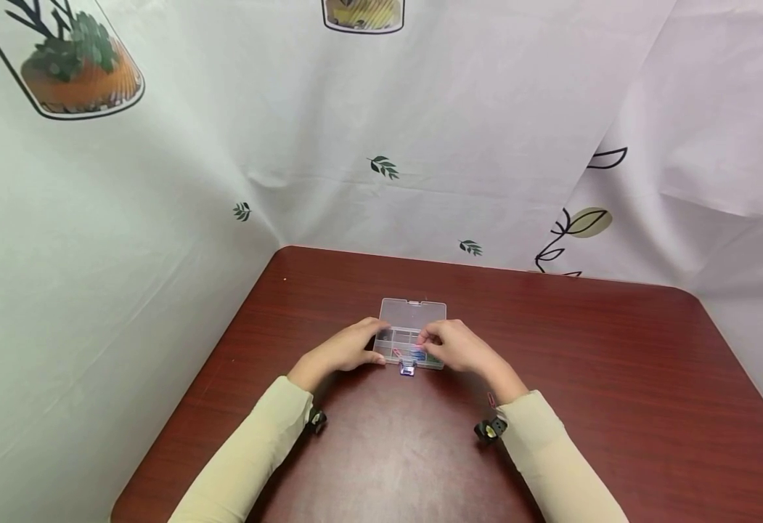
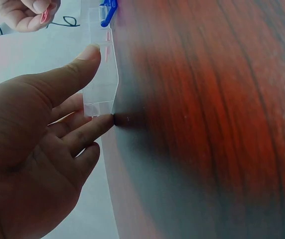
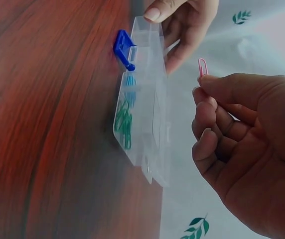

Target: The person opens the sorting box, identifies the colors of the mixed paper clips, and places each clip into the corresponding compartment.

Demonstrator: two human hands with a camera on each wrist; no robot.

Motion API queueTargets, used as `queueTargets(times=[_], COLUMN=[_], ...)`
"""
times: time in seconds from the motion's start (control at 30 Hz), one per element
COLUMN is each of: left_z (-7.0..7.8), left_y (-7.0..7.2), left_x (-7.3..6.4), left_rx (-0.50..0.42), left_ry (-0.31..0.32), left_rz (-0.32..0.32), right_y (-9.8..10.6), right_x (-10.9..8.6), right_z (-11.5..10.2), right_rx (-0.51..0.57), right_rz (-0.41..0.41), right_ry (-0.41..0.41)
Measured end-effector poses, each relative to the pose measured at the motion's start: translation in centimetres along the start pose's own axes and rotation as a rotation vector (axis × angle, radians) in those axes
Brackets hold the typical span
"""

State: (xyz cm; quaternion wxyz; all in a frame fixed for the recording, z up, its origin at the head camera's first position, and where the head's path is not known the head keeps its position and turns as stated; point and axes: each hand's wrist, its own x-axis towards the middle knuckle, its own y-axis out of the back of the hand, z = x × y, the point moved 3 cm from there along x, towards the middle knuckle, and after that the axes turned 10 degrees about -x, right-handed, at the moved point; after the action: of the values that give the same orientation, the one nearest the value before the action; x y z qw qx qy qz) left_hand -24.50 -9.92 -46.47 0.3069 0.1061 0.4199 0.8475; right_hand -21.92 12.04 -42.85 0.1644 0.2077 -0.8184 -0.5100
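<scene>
A clear plastic compartment box stands on the table with its lid raised at the back. My left hand holds the box's left end, thumb at the front edge and fingers round the side. My right hand pinches a pink paper clip between thumb and index finger, above the open compartments. Green paper clips lie in one front compartment, blue paper clips beside them. Farther left are a few pink paper clips. A blue latch hangs open at the front.
The dark red wooden table reaches back to a white patterned cloth, which also hangs along its left and right sides. Near the right cuff lies a small red paper clip. Both wrists wear small black cameras.
</scene>
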Motion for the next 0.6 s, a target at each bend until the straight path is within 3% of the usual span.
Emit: queueTargets(times=[0.6], left_z=[-0.1], left_y=[0.1], left_x=[0.0], left_rx=[0.01], left_ry=[-0.033], left_rz=[0.005], right_y=[-1.3], right_x=[2.1], right_z=[-0.7], right_rx=[-0.004], right_rz=[-0.005], right_ry=[0.022])
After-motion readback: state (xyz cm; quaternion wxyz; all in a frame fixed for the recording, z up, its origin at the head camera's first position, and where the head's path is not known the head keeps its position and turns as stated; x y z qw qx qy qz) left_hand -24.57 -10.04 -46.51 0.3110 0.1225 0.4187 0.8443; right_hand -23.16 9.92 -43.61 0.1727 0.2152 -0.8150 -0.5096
